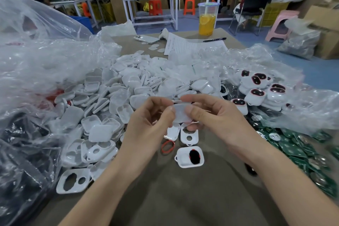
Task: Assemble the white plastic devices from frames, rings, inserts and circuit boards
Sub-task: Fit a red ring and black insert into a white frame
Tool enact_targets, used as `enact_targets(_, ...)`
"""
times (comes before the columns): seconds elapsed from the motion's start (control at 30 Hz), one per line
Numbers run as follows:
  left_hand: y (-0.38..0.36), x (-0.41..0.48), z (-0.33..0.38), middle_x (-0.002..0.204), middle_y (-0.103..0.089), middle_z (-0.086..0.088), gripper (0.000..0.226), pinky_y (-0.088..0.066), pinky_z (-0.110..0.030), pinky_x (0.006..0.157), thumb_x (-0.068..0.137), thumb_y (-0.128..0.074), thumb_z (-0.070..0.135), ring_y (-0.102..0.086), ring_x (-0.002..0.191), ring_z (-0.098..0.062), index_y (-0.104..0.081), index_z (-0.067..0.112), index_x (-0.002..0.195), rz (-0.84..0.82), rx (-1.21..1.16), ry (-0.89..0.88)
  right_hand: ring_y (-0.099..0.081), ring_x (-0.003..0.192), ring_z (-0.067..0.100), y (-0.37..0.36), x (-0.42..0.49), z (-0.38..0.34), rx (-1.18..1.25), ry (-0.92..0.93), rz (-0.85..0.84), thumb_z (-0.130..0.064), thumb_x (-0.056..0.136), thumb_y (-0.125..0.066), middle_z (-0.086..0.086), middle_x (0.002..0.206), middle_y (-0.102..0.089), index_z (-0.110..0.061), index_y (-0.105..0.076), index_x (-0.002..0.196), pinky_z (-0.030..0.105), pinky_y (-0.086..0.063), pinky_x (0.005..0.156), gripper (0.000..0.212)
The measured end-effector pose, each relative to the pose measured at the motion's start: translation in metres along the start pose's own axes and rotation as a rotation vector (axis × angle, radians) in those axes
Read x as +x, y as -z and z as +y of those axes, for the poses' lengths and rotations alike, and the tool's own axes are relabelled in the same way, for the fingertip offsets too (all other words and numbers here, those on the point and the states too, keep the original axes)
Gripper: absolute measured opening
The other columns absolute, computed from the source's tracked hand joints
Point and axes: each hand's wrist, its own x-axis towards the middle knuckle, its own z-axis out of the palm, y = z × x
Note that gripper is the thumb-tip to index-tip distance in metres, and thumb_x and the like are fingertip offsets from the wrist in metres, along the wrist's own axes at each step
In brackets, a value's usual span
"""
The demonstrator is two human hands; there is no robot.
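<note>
**partsbin:** ok so where's the piece that's actually being worked on?

**benchrat:** Up in the air, dead centre, above the table [174, 194]. It's a white shell [181, 115], kinda blurry, pinched from both sides. The left hand [152, 117] has its thumb on the shell's left edge with the other fingers curled behind it. The right hand [216, 115] does the same from the right. So both sets of fingers are clamped on that one shell, thumbs facing each other.

**partsbin:** and under the hands?

**benchrat:** A two-hole frame [189, 136] is lying flat, with a small white piece [172, 131] just to its left. The red ring [167, 146] is beside those, a bit nearer the person. Closer still there's a frame with a black insert [189, 157] sitting in it. There's also a lone frame [73, 180] at lower left.

**partsbin:** stock?

**benchrat:** Big pile of shells [119, 97] in the middle, next to a clear plastic bag [36, 60] on the left. Finished devices [260, 91] with dark, red-rimmed windows are stacked on the right, and the green circuit boards [297, 150] are just below them. At the far end there's a phone [146, 39], a sheet of paper [192, 46] with a pen [214, 39] at its far edge, and a cup of yellow drink [207, 20].
</note>
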Motion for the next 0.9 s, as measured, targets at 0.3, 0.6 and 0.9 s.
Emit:
enact_targets(0.3, 0.004, -0.011, 0.011, 0.086, -0.058, 0.018, 0.012, -0.042, -0.005, 0.054, 0.087, -0.068, 0.033, -0.058, 0.065, -0.004, -0.061, 0.041, 0.092, -0.085, 0.391, -0.280, -0.067, 0.070, 0.017, 0.002, -0.001, 0.001, 0.047, -0.049, -0.054, -0.019, 0.091, -0.071, 0.008, 0.076, -0.073, -0.020, -0.078, 0.105, 0.022, -0.056, 0.071, 0.016)
enact_targets(0.6, 0.012, -0.017, 0.007, 0.121, -0.056, 0.018, 0.015, -0.050, -0.027, 0.065, 0.092, -0.063, 0.042, -0.058, 0.071, -0.003, -0.068, 0.028, 0.096, -0.114, 0.745, -0.493, -0.069, 0.068, 0.014, 0.007, -0.010, -0.003, 0.043, -0.048, -0.100, -0.026, 0.081, -0.073, 0.009, 0.077, -0.073, -0.018, -0.080, 0.101, 0.020, -0.056, 0.064, 0.022)
enact_targets(0.9, 0.007, -0.015, 0.008, 0.119, -0.062, 0.009, 0.022, -0.040, -0.013, 0.063, 0.095, -0.060, 0.039, -0.045, 0.075, 0.007, -0.072, 0.021, 0.096, -0.078, 0.892, -0.592, -0.069, 0.064, 0.013, 0.017, -0.003, -0.003, 0.025, -0.058, -0.107, -0.028, 0.078, -0.072, 0.004, 0.072, -0.072, -0.018, -0.081, 0.097, 0.018, -0.055, 0.060, 0.023)
